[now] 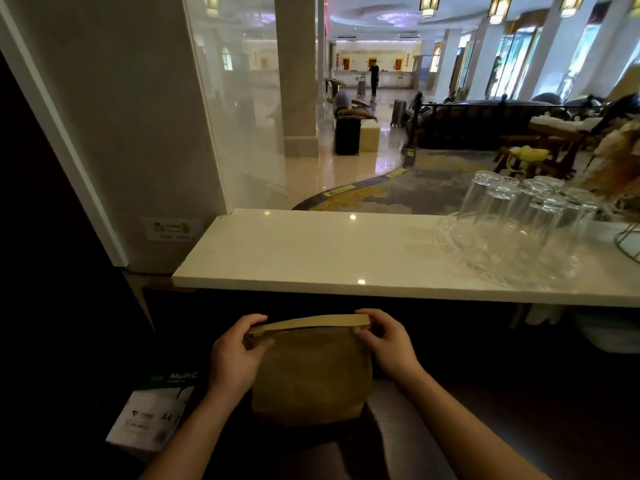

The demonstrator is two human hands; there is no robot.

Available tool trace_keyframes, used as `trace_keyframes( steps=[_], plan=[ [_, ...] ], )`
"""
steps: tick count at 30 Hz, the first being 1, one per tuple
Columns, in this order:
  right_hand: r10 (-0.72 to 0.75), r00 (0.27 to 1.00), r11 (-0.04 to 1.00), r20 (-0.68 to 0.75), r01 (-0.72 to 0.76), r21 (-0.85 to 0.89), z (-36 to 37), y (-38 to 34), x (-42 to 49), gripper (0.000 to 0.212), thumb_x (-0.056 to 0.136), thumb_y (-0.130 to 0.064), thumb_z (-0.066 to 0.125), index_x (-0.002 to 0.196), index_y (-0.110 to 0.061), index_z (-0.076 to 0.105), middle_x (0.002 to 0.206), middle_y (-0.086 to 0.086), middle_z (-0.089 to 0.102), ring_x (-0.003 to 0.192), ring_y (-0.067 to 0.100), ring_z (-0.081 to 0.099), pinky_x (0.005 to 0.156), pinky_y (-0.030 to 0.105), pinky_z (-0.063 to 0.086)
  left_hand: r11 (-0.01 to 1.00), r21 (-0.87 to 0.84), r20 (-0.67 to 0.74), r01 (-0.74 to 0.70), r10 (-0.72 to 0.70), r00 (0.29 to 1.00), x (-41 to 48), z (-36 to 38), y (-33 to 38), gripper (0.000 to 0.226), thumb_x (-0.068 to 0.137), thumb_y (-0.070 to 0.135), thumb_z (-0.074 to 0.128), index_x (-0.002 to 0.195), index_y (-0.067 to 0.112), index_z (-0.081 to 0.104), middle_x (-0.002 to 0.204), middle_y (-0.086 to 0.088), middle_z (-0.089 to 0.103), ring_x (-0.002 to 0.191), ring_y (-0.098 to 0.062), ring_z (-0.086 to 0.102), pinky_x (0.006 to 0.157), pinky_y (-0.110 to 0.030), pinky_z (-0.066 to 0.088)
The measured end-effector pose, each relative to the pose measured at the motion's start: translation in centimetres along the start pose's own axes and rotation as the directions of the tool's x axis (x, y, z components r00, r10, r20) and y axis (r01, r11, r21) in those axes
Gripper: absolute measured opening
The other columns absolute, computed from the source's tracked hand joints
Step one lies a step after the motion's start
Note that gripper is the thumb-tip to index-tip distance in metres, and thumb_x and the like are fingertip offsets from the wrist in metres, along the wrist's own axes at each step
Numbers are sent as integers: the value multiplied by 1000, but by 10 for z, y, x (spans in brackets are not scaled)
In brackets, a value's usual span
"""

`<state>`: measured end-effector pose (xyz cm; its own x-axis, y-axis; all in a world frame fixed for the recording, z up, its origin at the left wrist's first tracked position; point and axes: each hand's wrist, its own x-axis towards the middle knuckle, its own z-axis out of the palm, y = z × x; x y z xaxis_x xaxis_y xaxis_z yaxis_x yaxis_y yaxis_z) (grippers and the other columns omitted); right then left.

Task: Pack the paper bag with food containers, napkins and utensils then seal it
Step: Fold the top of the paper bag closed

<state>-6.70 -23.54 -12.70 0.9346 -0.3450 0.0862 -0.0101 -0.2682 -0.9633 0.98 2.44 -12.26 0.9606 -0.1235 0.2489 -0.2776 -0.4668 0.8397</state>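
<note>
- Head view looked down past a white counter ledge (346, 251) to a brown paper bag (311, 375), which stood upright on a dark surface directly in front of the person, midway between both forearms.
- At the bag's top, a flattened folded band (311, 322) ran left to right (its long axis lay across the person's body, not away from it).
- Left hand (235, 355) pinched the left end of that band, thumb on the near face and fingers curled over the top.
- Right hand (384, 337) pinched the right end in the same way, so each hand was touching its own end and neither was nearer than the other.
- Bag's mouth appeared closed; its contents were hidden, so packing could not be checked.
- Judging by the grip, the step in hand was the seal: any further fold would probably roll about that left-to-right axis, with both hands turning together.
- Upturned drinking glasses (519, 216) stood on a clear tray at the right of the ledge, well apart from the bag.
- A wrapped ream of paper (152, 414) lay low on the left, beside the left forearm.
</note>
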Motion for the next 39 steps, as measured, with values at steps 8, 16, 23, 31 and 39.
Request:
trace_keyframes(
  steps=[8, 16, 23, 31, 39],
  plan=[
    [97, 990, 990, -103, -85, 109, 10, 11, 12, 10, 88, -18, 70, 87, -27, 75, 86, -5, 76, 79, 8, 72, 61, 23, 58, 994, -33, 240, -107, 112, 964, -3, -24, 9, 43, 79, 37, 71, 121, 38, 61, 111, 17, 56, 101, 3, 54, 79, -16, 43],
    [65, 996, 998, -66, -64, 15, -2, 10, 6, 4, 86, -30, 71, 85, -33, 73, 83, -12, 74, 77, 4, 71, 59, 20, 57, 839, 482, 301, -252, 111, 947, 20, -14, 34, 17, 89, 40, 64, 105, 37, 68, 88, 17, 56, 86, -8, 56, 68, -26, 41],
    [46, 999, 997, -29, -44, 57, -8, 6, 4, 24, 88, -10, 65, 95, -31, 72, 90, -2, 75, 87, 11, 71, 66, 23, 58, 775, 560, 259, -293, 172, 950, 20, -6, 28, 6, 89, 33, 64, 92, 32, 69, 83, 15, 55, 80, -8, 54, 66, -26, 41],
    [-178, 984, 885, 21, 170, -434, -4, -13, 13, 14, 87, -25, 70, 101, -27, 74, 91, -14, 72, 85, -3, 62, 77, 18, 51, 756, 605, 260, -250, 109, 959, 19, 2, 31, 2, 91, 36, 59, 91, 36, 57, 90, 13, 58, 80, -8, 54, 70, -29, 46],
    [-201, 978, 819, 56, 199, -539, -7, -18, 14, 10, 87, -26, 67, 94, -29, 73, 87, -14, 72, 80, -1, 63, 75, 21, 53, 718, 552, 426, -425, 196, 883, 26, 58, 64, 23, 95, 46, 49, 102, 31, 65, 94, 9, 60, 88, -15, 58, 69, -32, 42]
  ],
)
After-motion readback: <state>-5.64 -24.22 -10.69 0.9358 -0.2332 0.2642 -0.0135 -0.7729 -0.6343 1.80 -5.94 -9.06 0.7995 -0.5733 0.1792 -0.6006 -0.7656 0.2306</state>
